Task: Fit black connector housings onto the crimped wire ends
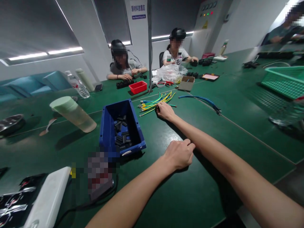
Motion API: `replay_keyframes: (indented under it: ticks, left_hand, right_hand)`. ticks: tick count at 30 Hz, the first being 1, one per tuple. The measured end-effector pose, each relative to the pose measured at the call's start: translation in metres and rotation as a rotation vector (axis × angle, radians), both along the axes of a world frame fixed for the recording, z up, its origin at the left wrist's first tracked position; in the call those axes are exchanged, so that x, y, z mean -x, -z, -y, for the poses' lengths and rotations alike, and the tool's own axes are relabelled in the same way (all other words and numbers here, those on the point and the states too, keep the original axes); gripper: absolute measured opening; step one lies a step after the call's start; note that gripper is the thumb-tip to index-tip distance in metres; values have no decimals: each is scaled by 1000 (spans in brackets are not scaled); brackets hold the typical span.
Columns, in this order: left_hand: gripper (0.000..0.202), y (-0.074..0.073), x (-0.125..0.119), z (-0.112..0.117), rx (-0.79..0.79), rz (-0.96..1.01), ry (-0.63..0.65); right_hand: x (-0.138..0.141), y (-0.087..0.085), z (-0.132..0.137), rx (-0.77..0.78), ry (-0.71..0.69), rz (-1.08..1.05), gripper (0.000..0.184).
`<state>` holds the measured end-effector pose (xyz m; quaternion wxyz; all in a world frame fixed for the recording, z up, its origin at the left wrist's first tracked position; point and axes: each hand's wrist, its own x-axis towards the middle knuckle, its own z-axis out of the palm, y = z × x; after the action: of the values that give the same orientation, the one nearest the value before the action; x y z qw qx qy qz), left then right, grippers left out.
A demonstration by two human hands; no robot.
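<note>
My right hand reaches far across the green table and rests on the near end of a bundle of yellow, green and blue wires, its fingers curled over them. Closer to me, my left hand lies on the table as a loose fist beside my right forearm; whatever it may hold is hidden. A blue bin with several small black parts inside stands to the left of both hands.
A pale green cup stands left of the bin. A blue cable lies right of the wires. Behind are a red tray, a cardboard box and two seated people. A green basket is at right.
</note>
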<state>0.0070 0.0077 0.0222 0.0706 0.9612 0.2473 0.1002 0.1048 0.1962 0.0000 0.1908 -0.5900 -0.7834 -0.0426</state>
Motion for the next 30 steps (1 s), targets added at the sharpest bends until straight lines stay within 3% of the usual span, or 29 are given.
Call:
replay_keyframes:
  ticks: [7, 16, 23, 30]
  left_hand:
    - [17, -1, 1, -4, 50, -56, 60]
    - [16, -4, -2, -2, 69, -87, 23]
    - [14, -1, -5, -2, 57, -108, -13]
    - [14, 4, -7, 0, 35, -92, -56]
  right_hand:
    - [-2, 4, -4, 26, -29, -64, 25]
    - [-11, 11, -13, 66, -98, -179, 20]
    - [-19, 15, -26, 120, -292, -260, 19]
    - [-26, 12, -26, 127, -407, -589, 18]
